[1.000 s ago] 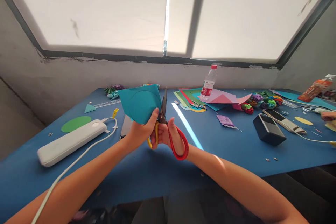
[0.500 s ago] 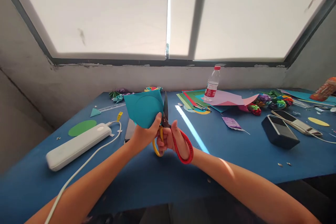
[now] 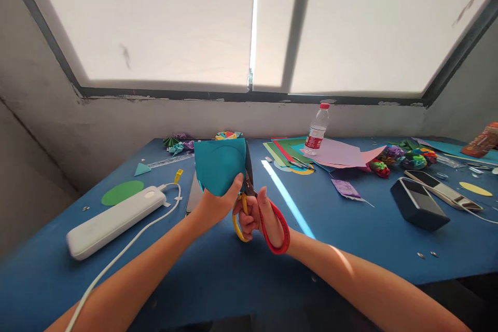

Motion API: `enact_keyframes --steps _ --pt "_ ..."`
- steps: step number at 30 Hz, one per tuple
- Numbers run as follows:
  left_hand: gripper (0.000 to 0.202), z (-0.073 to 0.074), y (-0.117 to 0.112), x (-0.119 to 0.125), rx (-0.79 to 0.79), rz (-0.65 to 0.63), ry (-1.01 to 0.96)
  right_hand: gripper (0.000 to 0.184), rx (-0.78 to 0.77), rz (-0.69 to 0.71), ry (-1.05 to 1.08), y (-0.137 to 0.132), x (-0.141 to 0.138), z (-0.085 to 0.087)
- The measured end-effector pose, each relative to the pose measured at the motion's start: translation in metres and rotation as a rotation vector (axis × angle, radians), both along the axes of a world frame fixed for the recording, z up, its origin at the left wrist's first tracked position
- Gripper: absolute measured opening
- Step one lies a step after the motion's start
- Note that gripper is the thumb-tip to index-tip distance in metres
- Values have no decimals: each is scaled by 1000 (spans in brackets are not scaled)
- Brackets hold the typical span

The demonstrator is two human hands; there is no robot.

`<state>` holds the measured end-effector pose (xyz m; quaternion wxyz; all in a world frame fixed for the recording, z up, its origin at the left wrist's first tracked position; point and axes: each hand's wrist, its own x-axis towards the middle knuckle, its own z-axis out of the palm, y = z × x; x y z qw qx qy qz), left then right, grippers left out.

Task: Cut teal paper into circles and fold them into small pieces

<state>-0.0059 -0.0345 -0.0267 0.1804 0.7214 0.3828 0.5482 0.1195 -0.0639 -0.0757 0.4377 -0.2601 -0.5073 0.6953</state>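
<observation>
Pinched in my left hand (image 3: pixel 221 207) is a piece of teal paper (image 3: pixel 220 166), raised above the table, with a faint curved line on it. My right hand (image 3: pixel 262 216) grips a pair of scissors (image 3: pixel 249 185) with one red and one yellow handle loop. The thumb is through the red loop, the fingers through the yellow one. The dark blades point up and away along the paper's right edge, partly behind it, so I cannot tell exactly where they meet the paper. Behind my left hand, a flat phone-like device (image 3: pixel 193 194) is mostly covered.
On the blue table (image 3: pixel 163 270) lie a white power bank (image 3: pixel 116 223) with its cable and a green paper disc (image 3: pixel 122 193). Further off stand a bottle (image 3: pixel 316 132), coloured sheets (image 3: pixel 338 153) and crumpled paper flowers (image 3: pixel 414 160). A dark box-shaped device (image 3: pixel 418 205) sits at right.
Both hands, with the teal paper and scissors, have shifted slightly right and down in view. The blades, apart from the paper's edge before, now sit closer against it. The whole view has shifted a little.
</observation>
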Motion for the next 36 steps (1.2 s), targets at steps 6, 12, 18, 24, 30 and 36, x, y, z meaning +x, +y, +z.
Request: enact_keyframes --steps 6,12,18,24,30,36 --pt "37 -1 -2 0 -93 -36 -1 77 11 10 40 2 -1 -8" --pt "37 -3 -2 0 -180 -81 -98 73 -36 -55 13 0 0 -5" --pt "42 -4 1 -1 -274 -124 -125 65 -62 -101 -35 -2 2 -3" --pt "45 -5 1 -1 -352 -177 -151 64 -78 -128 -68 -6 2 3" --pt "45 -5 1 -3 -350 -188 -178 63 -72 -152 -89 -8 1 5" --pt "45 -9 -2 -1 -327 -150 -259 63 -77 -137 -92 -10 1 6"
